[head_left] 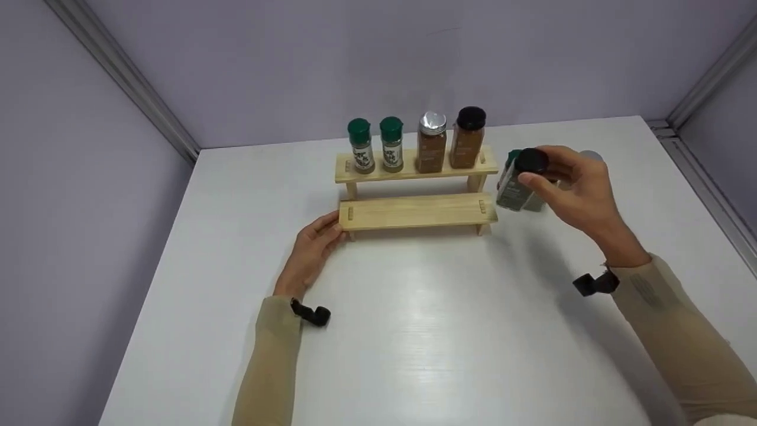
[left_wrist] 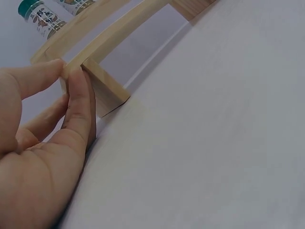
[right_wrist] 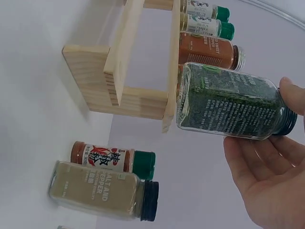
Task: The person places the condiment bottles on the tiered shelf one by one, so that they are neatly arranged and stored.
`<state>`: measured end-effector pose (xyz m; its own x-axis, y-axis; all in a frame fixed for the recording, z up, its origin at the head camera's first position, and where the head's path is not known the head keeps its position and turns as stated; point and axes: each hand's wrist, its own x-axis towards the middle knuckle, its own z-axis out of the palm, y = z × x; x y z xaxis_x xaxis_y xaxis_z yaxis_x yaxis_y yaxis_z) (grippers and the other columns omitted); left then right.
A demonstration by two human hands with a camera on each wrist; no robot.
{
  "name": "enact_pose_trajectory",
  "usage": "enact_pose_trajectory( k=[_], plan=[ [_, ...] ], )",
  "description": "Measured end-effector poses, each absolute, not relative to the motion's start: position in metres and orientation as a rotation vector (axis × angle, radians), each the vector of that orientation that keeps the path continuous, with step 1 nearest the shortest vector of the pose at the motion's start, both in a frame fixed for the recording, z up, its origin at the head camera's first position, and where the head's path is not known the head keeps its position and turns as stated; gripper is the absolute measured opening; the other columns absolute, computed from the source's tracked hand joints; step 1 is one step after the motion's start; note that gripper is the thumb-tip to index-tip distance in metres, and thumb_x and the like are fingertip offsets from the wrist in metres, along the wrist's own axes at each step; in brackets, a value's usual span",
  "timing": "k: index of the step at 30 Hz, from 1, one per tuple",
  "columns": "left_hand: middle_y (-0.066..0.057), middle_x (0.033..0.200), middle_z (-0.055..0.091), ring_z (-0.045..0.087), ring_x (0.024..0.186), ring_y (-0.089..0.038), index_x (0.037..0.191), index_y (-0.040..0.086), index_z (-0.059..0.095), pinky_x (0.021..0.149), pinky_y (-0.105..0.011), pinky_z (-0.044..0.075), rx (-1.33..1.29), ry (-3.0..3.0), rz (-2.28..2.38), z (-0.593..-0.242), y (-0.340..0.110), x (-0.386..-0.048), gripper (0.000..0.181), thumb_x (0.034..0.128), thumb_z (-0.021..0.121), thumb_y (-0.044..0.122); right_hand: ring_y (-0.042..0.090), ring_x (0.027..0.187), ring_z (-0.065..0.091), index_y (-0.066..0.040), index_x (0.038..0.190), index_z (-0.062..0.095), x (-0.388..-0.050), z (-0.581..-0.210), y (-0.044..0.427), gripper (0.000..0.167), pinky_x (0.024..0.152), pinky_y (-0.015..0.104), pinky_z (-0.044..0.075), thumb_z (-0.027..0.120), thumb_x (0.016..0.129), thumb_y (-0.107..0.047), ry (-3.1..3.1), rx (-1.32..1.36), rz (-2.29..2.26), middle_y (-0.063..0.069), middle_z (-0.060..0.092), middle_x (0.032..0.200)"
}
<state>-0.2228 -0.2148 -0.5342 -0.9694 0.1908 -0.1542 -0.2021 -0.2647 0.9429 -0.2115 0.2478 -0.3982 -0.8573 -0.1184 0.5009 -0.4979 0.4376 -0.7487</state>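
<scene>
My right hand (head_left: 582,189) holds a glass spice jar (right_wrist: 228,100) of dark green dried herbs by its black lid (head_left: 531,160), tilted and raised just right of a two-tier wooden spice rack (head_left: 417,213). At the rack's left end, my left hand (head_left: 313,248) pinches the corner of the lower shelf between thumb and fingers, seen close in the left wrist view (left_wrist: 47,138). On the upper shelf stand two small green-capped shakers (head_left: 362,148) (head_left: 392,145), a silver-topped brown spice jar (head_left: 432,145) and a black-lidded one (head_left: 468,139). The lower shelf carries nothing.
Right of the rack, on the white table (head_left: 414,337), stand a red-labelled chilli shaker with a green cap (right_wrist: 112,158) and a salt and pepper jar (right_wrist: 100,190). A grey lid (head_left: 591,155) shows behind my right hand. Pale walls (head_left: 266,65) enclose the back and sides.
</scene>
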Motion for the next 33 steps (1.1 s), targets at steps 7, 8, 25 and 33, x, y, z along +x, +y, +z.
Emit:
enact_pose_trajectory(
  k=[7,8,25,33],
  plan=[
    [-0.016,0.156,0.051,0.062,0.130,-0.019,0.159,0.000,0.045,0.113,-0.027,0.054,0.014,1.744,2.290,-0.534,-0.216,-0.223,0.049,0.1117,0.056,0.006,0.001,0.106,0.071,-0.001,0.135,0.071,-0.214,-0.388,0.228,0.040,0.094,0.010,0.057,0.080,0.097,-0.007,-2.394,0.563,1.378,-0.008,0.073,0.117],
    [-0.017,0.156,0.051,0.062,0.129,-0.019,0.159,0.001,0.045,0.112,-0.027,0.055,0.013,1.751,2.287,-0.534,-0.216,-0.223,0.049,0.1118,0.056,0.007,0.000,0.106,0.071,-0.002,0.135,0.071,-0.214,-0.387,0.225,0.040,0.094,0.009,0.057,0.081,0.097,-0.008,-2.400,0.568,1.375,-0.006,0.073,0.118],
    [-0.016,0.155,0.053,0.057,0.138,-0.024,0.156,0.001,0.049,0.119,-0.031,0.051,0.040,1.760,2.300,-0.533,-0.215,-0.227,0.048,0.1099,0.061,0.008,0.008,0.106,0.073,0.001,0.130,0.073,-0.225,-0.380,0.176,0.037,0.093,0.020,0.063,0.082,0.095,-0.006,-2.335,0.778,1.465,0.009,0.078,0.114],
    [-0.017,0.157,0.052,0.058,0.137,-0.022,0.158,0.000,0.047,0.119,-0.031,0.051,0.029,1.767,2.290,-0.536,-0.217,-0.224,0.050,0.1096,0.061,0.008,0.010,0.103,0.074,0.000,0.130,0.073,-0.227,-0.383,0.149,0.037,0.092,0.022,0.064,0.083,0.095,-0.009,-2.338,0.851,1.481,0.011,0.078,0.115]
  ],
)
